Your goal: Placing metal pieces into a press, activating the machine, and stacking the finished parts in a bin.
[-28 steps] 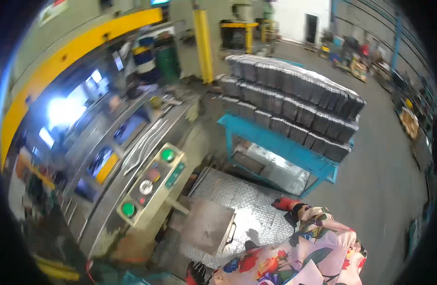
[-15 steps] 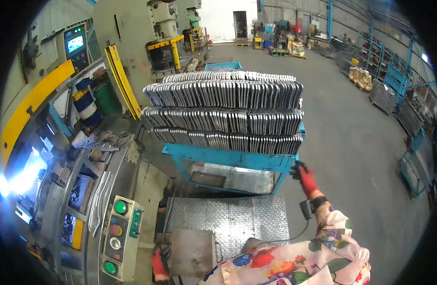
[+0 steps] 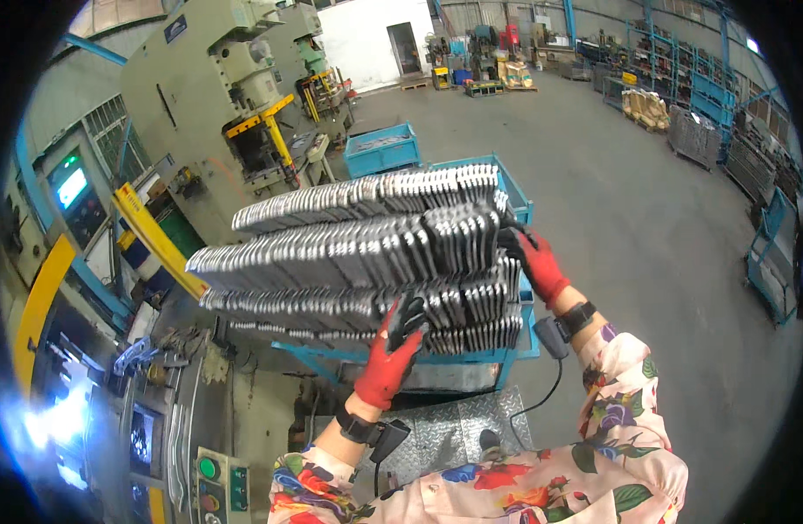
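Note:
Rows of thin curved metal plates stand on edge, stacked several layers high on a blue metal stand in front of me. My left hand, in a red glove with dark fingers, reaches up to the front of the lower layers. Its fingers are stretched out against or just before the plates; contact is hard to tell. My right hand, gloved alike, is at the right end of the middle layers. Its fingers are extended towards the end plates, with the tips partly lost against the dark metal.
A control box with green buttons stands at lower left beside a press bed. Beneath the stand lies a treadplate platform. Behind the stack are blue bins and a large press. Blue racks line the right side.
My left hand has risen from the lower left to the front of the stack. My right hand has moved up to the stack's right end. The view has shifted closer and tilted.

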A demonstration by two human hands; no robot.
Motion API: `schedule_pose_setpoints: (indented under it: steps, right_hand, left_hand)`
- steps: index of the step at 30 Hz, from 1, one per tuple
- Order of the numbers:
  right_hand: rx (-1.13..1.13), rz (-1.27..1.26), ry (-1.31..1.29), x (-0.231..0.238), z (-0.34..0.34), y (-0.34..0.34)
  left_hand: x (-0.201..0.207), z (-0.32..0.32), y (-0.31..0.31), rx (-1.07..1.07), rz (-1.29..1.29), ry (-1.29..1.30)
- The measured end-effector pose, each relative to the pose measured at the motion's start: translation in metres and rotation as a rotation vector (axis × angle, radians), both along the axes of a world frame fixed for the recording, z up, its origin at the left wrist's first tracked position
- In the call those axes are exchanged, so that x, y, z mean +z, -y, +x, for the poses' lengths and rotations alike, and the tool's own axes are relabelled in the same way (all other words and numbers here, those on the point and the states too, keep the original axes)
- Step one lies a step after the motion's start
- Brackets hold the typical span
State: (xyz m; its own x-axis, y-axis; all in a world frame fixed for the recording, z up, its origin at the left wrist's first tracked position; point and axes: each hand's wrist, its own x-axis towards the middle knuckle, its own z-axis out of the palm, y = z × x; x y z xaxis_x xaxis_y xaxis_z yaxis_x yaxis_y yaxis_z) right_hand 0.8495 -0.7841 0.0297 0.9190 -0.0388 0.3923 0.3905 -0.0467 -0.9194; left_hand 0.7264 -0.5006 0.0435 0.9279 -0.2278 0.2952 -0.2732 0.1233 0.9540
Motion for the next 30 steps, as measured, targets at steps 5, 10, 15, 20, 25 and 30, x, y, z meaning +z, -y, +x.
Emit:
schedule_pose_setpoints:
  steps: [5, 10, 15, 20, 25, 30]
  right_hand:
    - [0.209, -0.415, 0.171, -0.011, 0.045, 0.016]
    - [0.433, -0.187, -0.051, -0.033, 0.062, -0.01]
    - [0.58, -0.065, -0.121, -0.019, 0.06, -0.009]
    - [0.565, -0.021, -0.092, 0.001, 0.05, 0.024]
    - [0.613, -0.001, -0.133, -0.003, 0.046, 0.02]
    - [0.573, -0.147, 0.008, -0.009, 0.056, 0.013]
  left_hand:
    - [-0.011, 0.056, 0.033, 0.129, -0.038, -0.123]
    - [-0.005, 0.069, 0.048, 0.175, 0.12, -0.139]
    - [0.004, 0.089, 0.072, 0.25, 0.355, -0.076]
    - [0.002, 0.108, 0.102, 0.158, 0.466, 0.128]
    - [-0.004, 0.099, 0.093, 0.172, 0.424, 0.158]
    - [0.009, 0.057, 0.058, 0.294, 0.48, 0.398]
